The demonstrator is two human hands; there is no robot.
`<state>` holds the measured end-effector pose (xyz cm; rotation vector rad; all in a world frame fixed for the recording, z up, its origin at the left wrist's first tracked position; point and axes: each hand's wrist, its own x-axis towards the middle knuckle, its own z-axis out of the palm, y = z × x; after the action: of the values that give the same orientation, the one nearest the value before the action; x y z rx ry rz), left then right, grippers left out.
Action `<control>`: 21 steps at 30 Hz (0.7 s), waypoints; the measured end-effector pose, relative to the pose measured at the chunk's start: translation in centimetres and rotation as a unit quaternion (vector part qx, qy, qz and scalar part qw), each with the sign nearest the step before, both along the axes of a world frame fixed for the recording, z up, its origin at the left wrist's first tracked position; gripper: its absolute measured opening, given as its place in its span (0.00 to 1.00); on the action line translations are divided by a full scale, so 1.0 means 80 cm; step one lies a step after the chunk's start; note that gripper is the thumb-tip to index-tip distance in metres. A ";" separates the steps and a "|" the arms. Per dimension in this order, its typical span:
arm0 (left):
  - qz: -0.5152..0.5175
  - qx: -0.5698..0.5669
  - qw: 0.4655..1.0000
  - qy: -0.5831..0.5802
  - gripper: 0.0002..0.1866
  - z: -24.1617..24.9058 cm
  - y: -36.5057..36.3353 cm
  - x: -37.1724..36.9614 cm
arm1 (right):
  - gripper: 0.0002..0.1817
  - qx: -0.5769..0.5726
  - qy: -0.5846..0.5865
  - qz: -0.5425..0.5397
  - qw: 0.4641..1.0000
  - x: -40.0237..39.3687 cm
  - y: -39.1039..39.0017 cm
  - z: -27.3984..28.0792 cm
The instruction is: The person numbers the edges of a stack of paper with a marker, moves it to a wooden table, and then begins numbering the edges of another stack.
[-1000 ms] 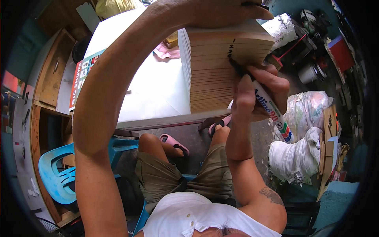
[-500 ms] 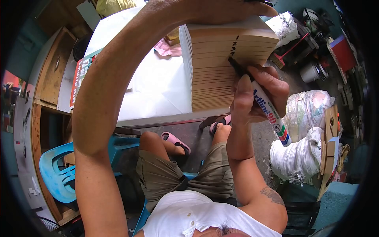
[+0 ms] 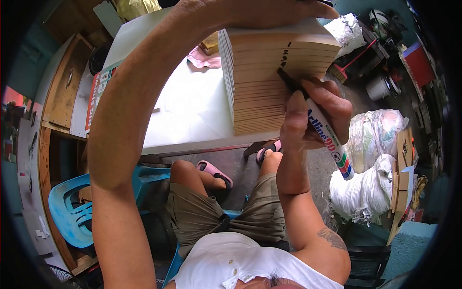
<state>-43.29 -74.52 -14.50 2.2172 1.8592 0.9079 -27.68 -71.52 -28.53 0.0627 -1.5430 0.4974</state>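
Observation:
My right hand (image 3: 317, 113) grips a white Artline 90 marker (image 3: 329, 142), its black tip touching the striped side of a thick stack of bound pads or paper (image 3: 260, 96). Black numerals 1, 2, 3 and 4 run in a column down that side, just above the tip. Across the top of the stack lies my left hand (image 3: 284, 12), with thumb stretched out to the right; something dark shows by its fingers at the frame's upper edge, and most of those fingers are cut off. The stack stands at the right end of a white table (image 3: 192, 111).
A pink cloth (image 3: 204, 59) lies on the table behind the stack. A blue plastic chair (image 3: 72, 207) stands at the left, near a wooden cabinet (image 3: 62, 91). On the right floor are a white sack bundle (image 3: 361, 190), a filled plastic bag (image 3: 375, 135), a bucket (image 3: 380, 89) and a broom (image 3: 339, 73).
The marker tip has shifted very slightly on the side of the stack, near the numeral 4. My left hand has hardly moved.

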 end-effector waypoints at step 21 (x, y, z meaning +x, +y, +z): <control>-0.022 0.027 0.998 0.044 0.20 -0.011 0.005 -0.012 | 0.16 -0.129 0.016 0.215 0.968 0.025 -0.020 -0.012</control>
<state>-44.22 -74.12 -15.35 2.3581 1.8342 0.8758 -25.72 -73.10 -29.47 0.2050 -1.4219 1.0326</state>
